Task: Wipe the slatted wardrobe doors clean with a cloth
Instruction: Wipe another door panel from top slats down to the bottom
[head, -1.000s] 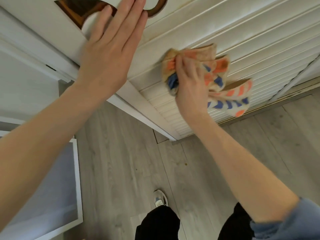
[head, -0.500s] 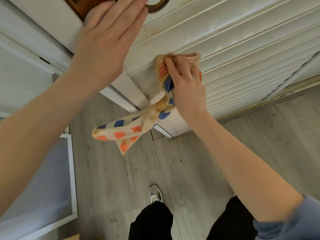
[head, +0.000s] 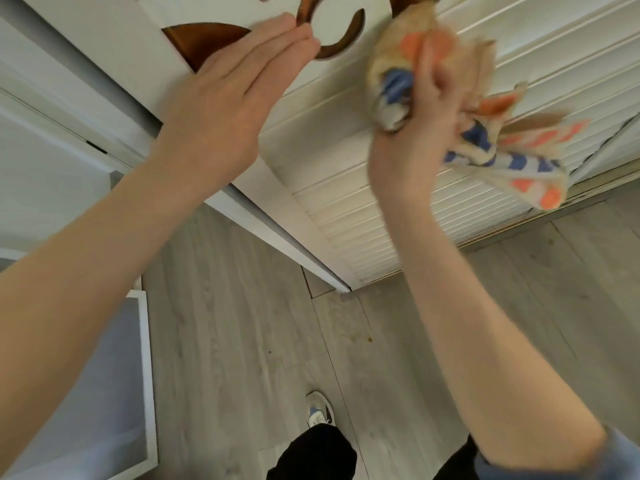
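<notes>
The left hand (head: pixel 221 109), fingers straight, lies flat on the white wardrobe door (head: pixel 346 209), which is ridged with horizontal slats below curved cut-outs, above a grey wood-grain floor (head: pixel 242 306). The right hand (head: pixel 415 136) grips a bunched orange-and-blue checked cloth (head: pixel 388 64) at the top slats.

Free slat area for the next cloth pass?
Bare white slats between left hand and right hand, and below that down to the grey wood floor. Crowded up top: orange-and-blue checked cloth beside the brown curved cut-outs.
</notes>
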